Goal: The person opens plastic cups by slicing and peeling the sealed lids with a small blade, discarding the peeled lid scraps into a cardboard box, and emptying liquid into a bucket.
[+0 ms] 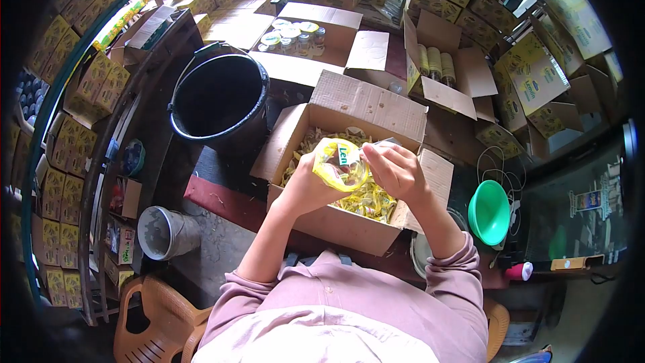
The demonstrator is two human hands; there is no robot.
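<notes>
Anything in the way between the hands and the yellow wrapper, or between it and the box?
Nothing visible. The left hand holds the yellow wrapper; the right hand is at its edge, contact unclear. The cardboard box below is open, flaps spread outward; nothing visible stands between the wrapper and the yellow packets inside.

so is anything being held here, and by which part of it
Yes, a yellow plastic wrapper: the left hand grips its left side. The right hand is at its right edge; whether it pinches there is unclear.
</notes>
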